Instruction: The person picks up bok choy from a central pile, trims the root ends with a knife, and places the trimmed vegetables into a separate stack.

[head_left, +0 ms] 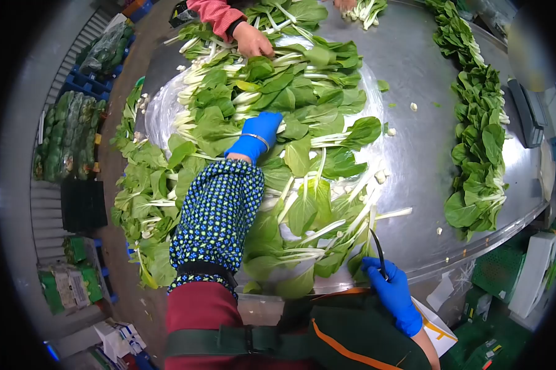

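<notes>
My left hand [258, 134], in a blue glove, reaches into the middle of a large heap of leafy bok choy [278, 98]. Its fingers are closed around a bok choy there; a white stem shows beside them. Near the table's front edge, my gloved right hand [390, 295] is closed on a thin, curved dark tool [378, 251], whose exact kind I cannot make out. Loose leaves and white stalks [327, 237] lie between my hands. Clear plastic film [167, 108] shows under the heap.
On the metal table [414, 142], a long row of bok choy [478, 142] lines the right side, near a scale-like device [528, 111]. Another person's hand [252, 41] touches the heap's far side. Crates of packed greens [68, 135] stand left; a green crate [500, 265] sits lower right.
</notes>
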`<state>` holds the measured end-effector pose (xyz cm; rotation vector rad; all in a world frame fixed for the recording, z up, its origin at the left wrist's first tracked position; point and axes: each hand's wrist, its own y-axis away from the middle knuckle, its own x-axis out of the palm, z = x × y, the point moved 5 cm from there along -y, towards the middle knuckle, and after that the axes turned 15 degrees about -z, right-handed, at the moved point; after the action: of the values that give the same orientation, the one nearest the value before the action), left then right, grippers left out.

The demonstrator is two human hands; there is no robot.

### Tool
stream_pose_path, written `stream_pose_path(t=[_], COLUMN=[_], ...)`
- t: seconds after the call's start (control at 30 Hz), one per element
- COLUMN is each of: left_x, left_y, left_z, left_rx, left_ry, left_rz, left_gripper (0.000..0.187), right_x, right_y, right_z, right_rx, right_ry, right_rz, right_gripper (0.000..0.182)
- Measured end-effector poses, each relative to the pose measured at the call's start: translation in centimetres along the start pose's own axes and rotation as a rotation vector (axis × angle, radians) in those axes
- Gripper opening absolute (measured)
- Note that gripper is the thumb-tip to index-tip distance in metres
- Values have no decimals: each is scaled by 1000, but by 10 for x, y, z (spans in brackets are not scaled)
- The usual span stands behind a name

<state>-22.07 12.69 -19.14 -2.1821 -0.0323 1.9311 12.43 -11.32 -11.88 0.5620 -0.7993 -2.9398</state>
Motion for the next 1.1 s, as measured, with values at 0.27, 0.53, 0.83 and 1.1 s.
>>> stream_pose_path(t=[0.27, 0.53, 0.83, 1.1], left_x=[-191, -217, -143, -161], left_y=[6, 96, 329, 178], left_z=[15, 23, 61, -17], left_rx=[-335, -648, -1220, -401], left_ry=[378, 1393, 169, 190], left_rz=[-615, -873, 384, -64], left_gripper=[35, 27, 38, 39], right_x=[-6, -11, -54, -32], right_y=[-2, -23, -24, -16], right_z=[-2, 12, -37, 6], right_rx=[46, 54, 188, 129], right_ry=[-74, -218, -276, -303], right_rz=[55, 17, -131, -154], right_gripper=[24, 26, 27, 28])
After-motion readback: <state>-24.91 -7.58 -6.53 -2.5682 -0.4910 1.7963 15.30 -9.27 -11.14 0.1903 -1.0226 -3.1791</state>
